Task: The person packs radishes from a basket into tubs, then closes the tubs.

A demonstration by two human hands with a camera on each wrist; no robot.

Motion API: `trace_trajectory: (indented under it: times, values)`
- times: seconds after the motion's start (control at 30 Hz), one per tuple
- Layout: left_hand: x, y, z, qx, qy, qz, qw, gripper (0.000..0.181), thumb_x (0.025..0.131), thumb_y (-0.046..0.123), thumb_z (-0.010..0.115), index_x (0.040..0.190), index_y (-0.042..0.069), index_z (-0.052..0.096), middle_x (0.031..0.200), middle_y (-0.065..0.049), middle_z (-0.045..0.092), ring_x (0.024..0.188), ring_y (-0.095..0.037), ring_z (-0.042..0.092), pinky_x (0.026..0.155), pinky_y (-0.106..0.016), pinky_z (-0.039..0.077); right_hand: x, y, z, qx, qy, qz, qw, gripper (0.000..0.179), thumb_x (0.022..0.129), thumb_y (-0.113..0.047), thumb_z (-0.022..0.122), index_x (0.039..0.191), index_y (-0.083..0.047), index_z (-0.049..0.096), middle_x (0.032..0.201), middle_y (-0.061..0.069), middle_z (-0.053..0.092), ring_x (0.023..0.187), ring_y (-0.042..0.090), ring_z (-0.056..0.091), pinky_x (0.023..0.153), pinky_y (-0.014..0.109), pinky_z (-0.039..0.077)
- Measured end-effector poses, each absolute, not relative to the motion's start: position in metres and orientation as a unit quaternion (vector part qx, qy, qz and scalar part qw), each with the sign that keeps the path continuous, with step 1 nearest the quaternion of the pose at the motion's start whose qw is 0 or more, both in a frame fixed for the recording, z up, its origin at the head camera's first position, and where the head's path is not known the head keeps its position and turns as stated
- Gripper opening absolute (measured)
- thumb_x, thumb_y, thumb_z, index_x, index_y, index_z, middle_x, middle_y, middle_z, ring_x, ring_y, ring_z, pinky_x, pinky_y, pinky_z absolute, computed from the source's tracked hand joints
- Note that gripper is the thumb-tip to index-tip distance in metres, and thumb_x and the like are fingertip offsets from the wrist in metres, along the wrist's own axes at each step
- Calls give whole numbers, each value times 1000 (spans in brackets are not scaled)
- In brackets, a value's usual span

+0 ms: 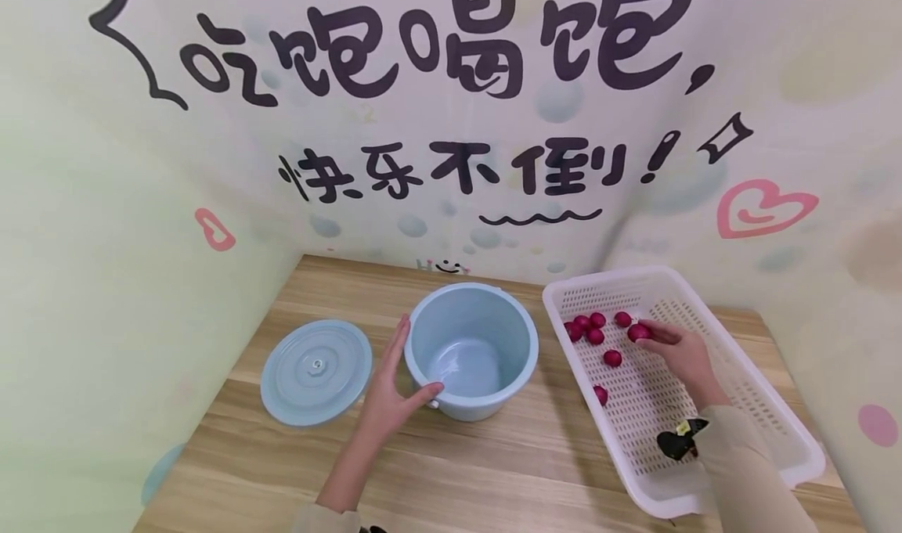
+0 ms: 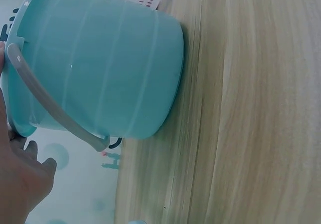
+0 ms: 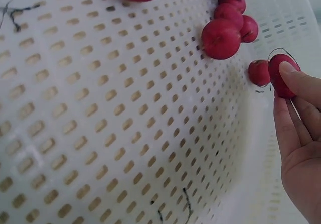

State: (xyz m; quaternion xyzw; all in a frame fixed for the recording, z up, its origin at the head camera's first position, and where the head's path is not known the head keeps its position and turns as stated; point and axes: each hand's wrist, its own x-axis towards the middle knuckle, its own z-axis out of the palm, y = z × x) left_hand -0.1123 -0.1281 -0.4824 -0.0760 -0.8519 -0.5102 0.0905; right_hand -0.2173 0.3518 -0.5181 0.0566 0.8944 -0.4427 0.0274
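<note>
Here, beside the lid (image 1: 315, 371) on the wooden table (image 1: 451, 470), the left hand (image 1: 395, 388) rests open-fingered against the blue bucket (image 1: 470, 350). Rightwards, in the white basket (image 1: 768, 408), the right hand (image 1: 680, 353) apparently pinches one red radish (image 1: 638, 332) near others.
</note>
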Motion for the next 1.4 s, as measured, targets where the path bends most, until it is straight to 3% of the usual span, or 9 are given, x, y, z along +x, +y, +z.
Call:
trace_trajectory:
  times: [0.3, 0.67, 0.87, 1.23, 1.4]
  values:
    - [-111, -129, -486, -72, -856, -503, 97, 105, 78, 37, 85, 160, 30, 20, 168, 0, 21, 155, -31, 20, 120, -62, 25, -218, 342, -498, 30, 902, -431, 16, 57, 94, -37, 68, 140, -4, 57, 138, 23, 60, 98, -20, 52, 85, 5, 49]
    - [-111, -130, -487, -73, -852, -510, 96, 104, 78, 35, 85, 160, 30, 21, 168, 0, 21, 155, -30, 19, 122, -61, 23, -219, 322, -477, 2, 890, -455, 8, 55, 93, -34, 71, 136, -1, 59, 134, 27, 61, 90, -26, 52, 77, -1, 46]
    - [-111, -130, -487, -73, -851, -511, 96, 104, 78, 36, 85, 160, 30, 21, 168, 2, 21, 155, -30, 19, 121, -61, 23, -219, 313, -470, -18, 884, -466, 4, 55, 92, -33, 72, 135, -1, 60, 133, 23, 63, 93, -25, 54, 80, 0, 47]
    - [-111, -128, -485, -72, -852, -511, 93, 105, 78, 35, 85, 160, 29, 21, 168, -4, 21, 155, -31, 19, 121, -61, 24, -215, 288, -452, -63, 874, -481, 6, 46, 92, -22, 72, 131, 1, 63, 129, 28, 63, 95, -22, 57, 82, 1, 49]
    - [-112, -128, -486, -75, -848, -516, 94, 104, 78, 34, 85, 160, 29, 20, 168, -2, 21, 155, -32, 20, 121, -62, 24, -213, 274, -446, -80, 863, -499, 9, 45, 91, -20, 73, 130, 2, 64, 129, 28, 64, 96, -20, 59, 83, 3, 51]
